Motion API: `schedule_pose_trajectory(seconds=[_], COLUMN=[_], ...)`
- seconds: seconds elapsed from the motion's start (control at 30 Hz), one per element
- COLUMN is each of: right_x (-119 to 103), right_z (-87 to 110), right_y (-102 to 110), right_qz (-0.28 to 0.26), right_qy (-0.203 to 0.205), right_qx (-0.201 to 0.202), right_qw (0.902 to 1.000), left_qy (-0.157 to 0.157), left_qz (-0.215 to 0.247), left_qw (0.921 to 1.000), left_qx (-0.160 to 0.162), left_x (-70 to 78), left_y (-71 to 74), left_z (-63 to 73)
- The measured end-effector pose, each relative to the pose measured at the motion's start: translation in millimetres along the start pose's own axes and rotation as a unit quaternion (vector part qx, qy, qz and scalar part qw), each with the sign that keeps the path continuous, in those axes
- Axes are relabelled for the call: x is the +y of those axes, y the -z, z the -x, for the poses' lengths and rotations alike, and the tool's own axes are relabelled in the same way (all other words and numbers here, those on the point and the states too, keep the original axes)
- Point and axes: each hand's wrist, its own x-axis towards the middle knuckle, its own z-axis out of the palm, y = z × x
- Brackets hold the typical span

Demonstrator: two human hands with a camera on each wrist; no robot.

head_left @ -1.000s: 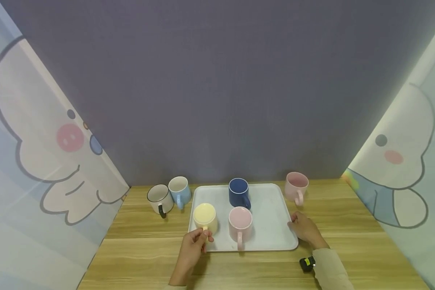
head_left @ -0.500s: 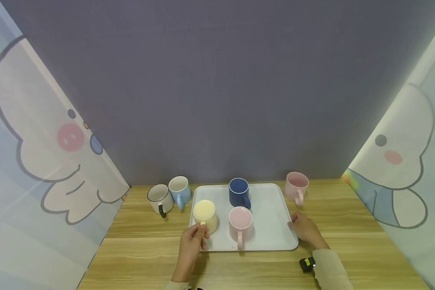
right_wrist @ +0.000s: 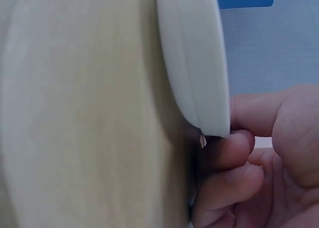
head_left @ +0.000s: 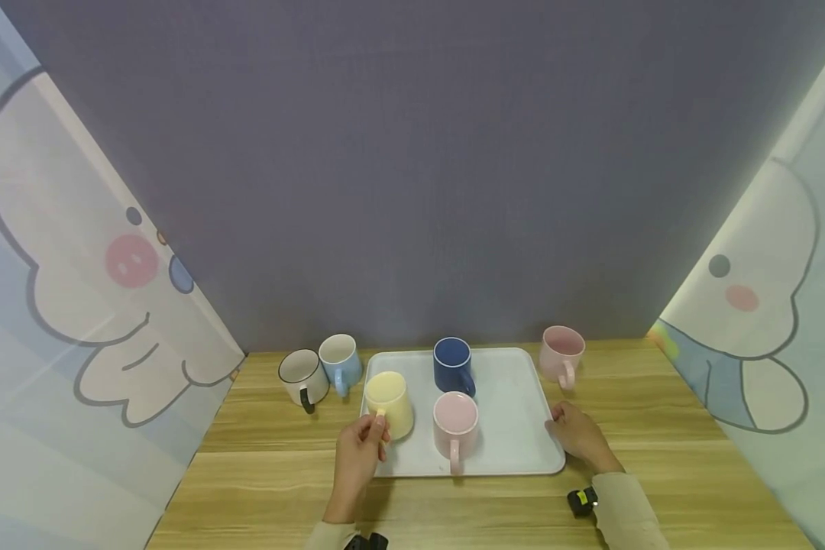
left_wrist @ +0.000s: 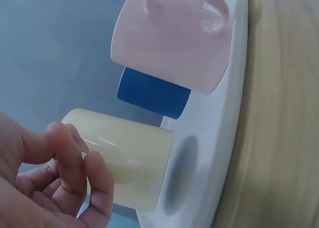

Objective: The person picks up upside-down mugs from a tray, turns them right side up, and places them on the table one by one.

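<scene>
By its handle, my left hand [head_left: 359, 451] pinches a pale yellow mug [head_left: 397, 409]. The left wrist view shows this yellow mug [left_wrist: 134, 153] upright, raised a little off the white tray [head_left: 516, 435], with its shadow on the surface below. Curled fingers hide most of the handle. On the tray, a light pink mug [head_left: 456, 428] stands at the front and a dark blue mug [head_left: 451, 373] behind it. My right hand [head_left: 580, 435] grips the tray's right rim; in the right wrist view the thumb lies above the white edge [right_wrist: 204, 63] and curled fingers are underneath.
Left of the tray stand a white mug with a black rim and handle [head_left: 305, 378] and a light blue mug [head_left: 341, 363]. Another pink mug [head_left: 562, 355] is on the wooden table [head_left: 268, 489] behind my right hand. A grey wall [head_left: 412, 191] closes off the back.
The yellow mug has risen slightly off the tray, my left hand moving up with it and a little leftward. My right hand and the other mugs have stayed in place.
</scene>
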Motion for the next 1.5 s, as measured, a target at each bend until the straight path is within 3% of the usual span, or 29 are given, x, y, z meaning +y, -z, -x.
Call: schedule_pose_trajectory(seconds=[0.2, 0.7, 0.9, 1.13, 1.5], right_x=[-0.7, -2.2, -2.6, -0.9, 0.6], right_z=[0.3, 1.6, 2.2, 1.4, 0.2], right_y=[-0.1, -0.3, -0.1, -0.7, -1.3], right_qz=[0.002, 0.007, 0.009, 0.012, 0.011], right_qy=[0.002, 0.000, -0.001, 0.007, 0.006], right_qx=[0.001, 0.003, 0.004, 0.005, 0.006], right_qw=[1.0000, 1.0000, 0.9999, 0.9999, 0.9999], left_qy=[-0.009, -0.065, -0.083, -0.078, -0.094], left_qz=[-0.008, -0.032, -0.009, 0.002, 0.019], left_qw=[0.9999, 0.9970, 0.9960, 0.9962, 0.9948], left_qx=[0.012, 0.027, 0.031, 0.040, 0.035], left_x=[6.8, 35.3, 47.5, 58.3, 66.7], left_y=[-1.2, -4.9, -5.4, -5.4, -0.4], left_z=[-3.6, -15.0, -20.7, -25.4, -28.3])
